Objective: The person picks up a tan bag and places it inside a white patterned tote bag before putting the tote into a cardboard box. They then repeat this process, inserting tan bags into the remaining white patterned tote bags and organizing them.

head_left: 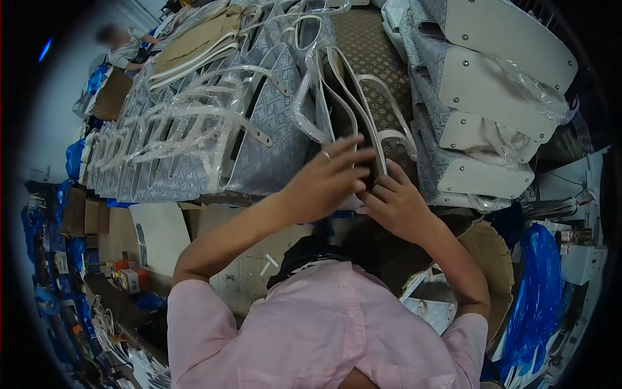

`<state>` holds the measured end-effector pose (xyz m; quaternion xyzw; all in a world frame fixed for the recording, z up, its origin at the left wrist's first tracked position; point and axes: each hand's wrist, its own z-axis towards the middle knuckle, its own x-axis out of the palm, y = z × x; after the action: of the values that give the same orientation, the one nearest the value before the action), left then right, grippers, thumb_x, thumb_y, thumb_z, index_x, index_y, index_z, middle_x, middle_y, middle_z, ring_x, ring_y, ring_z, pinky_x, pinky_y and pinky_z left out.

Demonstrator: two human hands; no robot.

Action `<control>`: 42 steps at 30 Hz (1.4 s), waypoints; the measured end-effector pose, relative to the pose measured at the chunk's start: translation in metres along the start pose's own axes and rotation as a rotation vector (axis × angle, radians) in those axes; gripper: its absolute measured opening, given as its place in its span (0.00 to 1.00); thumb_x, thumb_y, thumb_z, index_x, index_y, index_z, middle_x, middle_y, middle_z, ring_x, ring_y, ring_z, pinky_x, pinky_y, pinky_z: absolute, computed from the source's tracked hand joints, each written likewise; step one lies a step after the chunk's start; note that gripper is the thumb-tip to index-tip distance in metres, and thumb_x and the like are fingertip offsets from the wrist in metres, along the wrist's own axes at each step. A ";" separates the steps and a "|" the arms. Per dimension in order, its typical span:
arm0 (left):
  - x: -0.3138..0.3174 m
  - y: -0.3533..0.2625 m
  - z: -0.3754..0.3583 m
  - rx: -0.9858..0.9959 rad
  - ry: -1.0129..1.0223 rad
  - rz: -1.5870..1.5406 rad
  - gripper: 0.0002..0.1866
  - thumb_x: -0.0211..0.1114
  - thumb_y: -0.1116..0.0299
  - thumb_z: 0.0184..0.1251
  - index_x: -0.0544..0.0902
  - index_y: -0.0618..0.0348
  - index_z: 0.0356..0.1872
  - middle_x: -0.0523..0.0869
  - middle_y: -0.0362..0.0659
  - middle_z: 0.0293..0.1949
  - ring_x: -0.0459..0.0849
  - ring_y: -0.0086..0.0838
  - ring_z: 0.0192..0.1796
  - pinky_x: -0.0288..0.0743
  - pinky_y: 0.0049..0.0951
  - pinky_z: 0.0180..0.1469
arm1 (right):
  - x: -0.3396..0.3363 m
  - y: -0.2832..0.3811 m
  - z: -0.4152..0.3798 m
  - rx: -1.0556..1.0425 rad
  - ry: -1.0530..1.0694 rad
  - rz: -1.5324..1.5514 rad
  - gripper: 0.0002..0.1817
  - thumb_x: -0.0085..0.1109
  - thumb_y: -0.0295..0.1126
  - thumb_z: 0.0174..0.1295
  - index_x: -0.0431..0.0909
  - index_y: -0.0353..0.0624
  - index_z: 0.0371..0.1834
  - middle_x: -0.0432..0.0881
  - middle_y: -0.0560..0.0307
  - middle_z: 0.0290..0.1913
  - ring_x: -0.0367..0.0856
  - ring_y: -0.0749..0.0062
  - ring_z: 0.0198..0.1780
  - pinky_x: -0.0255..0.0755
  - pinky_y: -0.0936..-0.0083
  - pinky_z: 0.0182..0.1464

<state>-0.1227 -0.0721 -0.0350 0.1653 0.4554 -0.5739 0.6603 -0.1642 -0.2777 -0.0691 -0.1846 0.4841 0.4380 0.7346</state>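
A tote bag (355, 104) with pale edging stands at the table's front, its mouth apart and its dark inside showing. My left hand (327, 181) is over the near end of that mouth, fingers spread, a ring on one finger. My right hand (396, 204) has its fingers curled over the bag's near right edge. Plastic-wrapped straps (304, 117) hang at the bag's left side, and pale handles (395, 123) stick out at its right.
A row of silvery patterned bags (272, 117) with wrapped handles fills the left of the table. Stacked bag pieces with white riveted panels (495, 97) lie at right. Below are a cardboard box (489, 259) and blue plastic (534, 298). Another person (123, 48) is at far left.
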 end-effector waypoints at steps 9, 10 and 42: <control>0.005 0.084 0.012 -0.824 -0.507 -0.162 0.28 0.64 0.51 0.61 0.77 0.69 0.50 0.81 0.54 0.48 0.77 0.42 0.54 0.68 0.34 0.57 | -0.070 -0.002 -0.057 0.374 0.173 0.070 0.12 0.64 0.25 0.49 0.80 0.39 0.39 0.80 0.56 0.41 0.70 0.60 0.62 0.54 0.49 0.69; 0.015 0.094 0.010 -0.808 -0.508 -0.086 0.31 0.67 0.49 0.57 0.77 0.69 0.50 0.81 0.54 0.46 0.78 0.43 0.51 0.68 0.36 0.56 | -0.072 -0.003 -0.059 0.373 0.179 0.069 0.12 0.64 0.25 0.49 0.80 0.39 0.39 0.80 0.56 0.41 0.70 0.60 0.62 0.54 0.49 0.69; 0.005 0.034 -0.050 -1.136 -0.752 -0.929 0.16 0.52 0.68 0.71 0.74 0.69 0.53 0.82 0.55 0.47 0.81 0.38 0.52 0.74 0.34 0.56 | 0.040 -0.110 0.107 0.591 0.234 0.376 0.37 0.50 0.18 0.50 0.54 0.41 0.68 0.78 0.36 0.25 0.77 0.40 0.30 0.69 0.52 0.35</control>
<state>-0.1128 -0.0289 -0.0758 -0.6024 0.4466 -0.4877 0.4470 -0.0089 -0.2455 -0.0711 0.0791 0.6959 0.3826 0.6026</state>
